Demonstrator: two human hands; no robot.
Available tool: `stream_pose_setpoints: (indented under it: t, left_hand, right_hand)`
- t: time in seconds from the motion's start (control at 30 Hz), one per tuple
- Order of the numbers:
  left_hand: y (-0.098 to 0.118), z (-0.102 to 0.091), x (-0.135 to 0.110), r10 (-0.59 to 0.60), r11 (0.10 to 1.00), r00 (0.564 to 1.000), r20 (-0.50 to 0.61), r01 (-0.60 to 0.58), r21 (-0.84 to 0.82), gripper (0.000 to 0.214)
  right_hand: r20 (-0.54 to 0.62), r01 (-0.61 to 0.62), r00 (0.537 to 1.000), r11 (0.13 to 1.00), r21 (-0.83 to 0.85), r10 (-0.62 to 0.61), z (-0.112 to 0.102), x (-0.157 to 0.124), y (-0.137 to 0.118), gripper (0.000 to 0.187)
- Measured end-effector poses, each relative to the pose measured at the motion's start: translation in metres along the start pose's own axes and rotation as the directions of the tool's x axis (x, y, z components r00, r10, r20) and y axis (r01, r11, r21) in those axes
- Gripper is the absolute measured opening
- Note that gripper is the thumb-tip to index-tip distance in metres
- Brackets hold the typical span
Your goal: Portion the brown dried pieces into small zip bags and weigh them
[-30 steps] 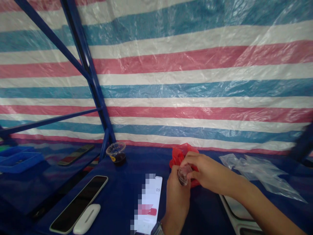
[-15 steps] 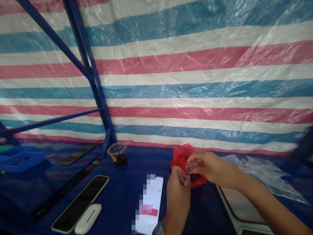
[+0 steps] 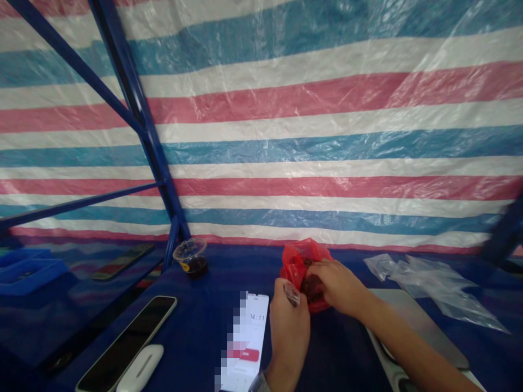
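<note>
A dark blue table point(image 3: 224, 280) runs up to a glossy plastic sheet point(image 3: 327, 133) striped in red, white and blue, with a blue metal frame point(image 3: 151, 141) slanting in front of it on the left. The red bag point(image 3: 297, 255) stands open near the table's far edge, dark pieces point(image 3: 311, 288) inside. The left hand point(image 3: 289, 326) grips a small clear plastic piece point(image 3: 291, 294) at the bag's near side; the right hand point(image 3: 341, 284) has its fingers down in the mouth, and whether they hold anything cannot be told. A lit phone point(image 3: 251, 326) lies left of the hands, a dark-screened phone point(image 3: 128, 343) and white case point(image 3: 142, 367) farther left. A lidded cup point(image 3: 194, 260) with dark liquid stands by the frame. Clear plastic bags point(image 3: 445, 291) spread at right, beyond a grey flat device point(image 3: 425, 321) under the right forearm. Across a gap on the left, another blue surface point(image 3: 90, 305) carries a blue tray point(image 3: 35, 279).
</note>
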State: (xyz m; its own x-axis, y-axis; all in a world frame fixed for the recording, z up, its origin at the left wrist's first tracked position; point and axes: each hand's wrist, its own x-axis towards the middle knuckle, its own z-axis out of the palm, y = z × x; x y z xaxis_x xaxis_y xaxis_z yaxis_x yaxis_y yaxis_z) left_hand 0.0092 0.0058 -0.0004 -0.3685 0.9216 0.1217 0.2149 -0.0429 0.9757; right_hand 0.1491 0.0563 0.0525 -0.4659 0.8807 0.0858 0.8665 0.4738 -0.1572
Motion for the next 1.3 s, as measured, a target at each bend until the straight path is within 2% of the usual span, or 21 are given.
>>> stream_pose_setpoints:
  t: [0.17, 0.43, 0.63, 0.83, 1.03, 1.13, 1.3]
  left_hand:
    - [-0.010, 0.006, 0.007, -0.027, 0.992, 0.998, -0.056, 0.020, -0.128, 0.027]
    - [-0.019, 0.012, 0.008, -0.092, 0.964, 0.994, -0.056, 0.074, -0.256, 0.024]
    - [-0.012, 0.011, 0.008, -0.106, 0.957, 0.993, -0.058, 0.086, -0.278, 0.028]
    - [-0.014, 0.012, 0.010, -0.108, 0.956, 0.993, -0.044, 0.092, -0.278, 0.026]
    - [-0.011, 0.009, 0.010, -0.020, 0.968, 0.999, -0.039, 0.010, -0.249, 0.023]
    - [-0.007, 0.005, 0.007, 0.054, 0.974, 0.998, -0.024, -0.058, -0.217, 0.018]
    - [-0.005, 0.002, 0.003, 0.109, 0.982, 0.994, 0.023, -0.104, -0.157, 0.014]
  right_hand:
    - [-0.011, 0.009, 1.000, 1.000, 0.004, -0.009, 0.002, -0.001, 0.000, 0.046]
    - [-0.002, 0.032, 0.999, 0.999, 0.024, -0.032, 0.005, -0.002, -0.005, 0.040]
    - [-0.011, 0.045, 0.999, 0.996, 0.072, -0.045, 0.009, -0.002, -0.001, 0.037]
    - [-0.040, 0.044, 0.998, 0.990, 0.133, -0.039, 0.017, 0.001, 0.003, 0.021]
    - [-0.038, 0.028, 0.999, 0.973, 0.228, -0.019, 0.013, 0.002, 0.013, 0.028]
    - [-0.041, 0.035, 0.999, 0.937, 0.347, -0.022, 0.008, 0.000, 0.025, 0.030]
    - [-0.079, 0.089, 0.996, 0.795, 0.600, -0.051, -0.005, -0.002, 0.041, 0.021]
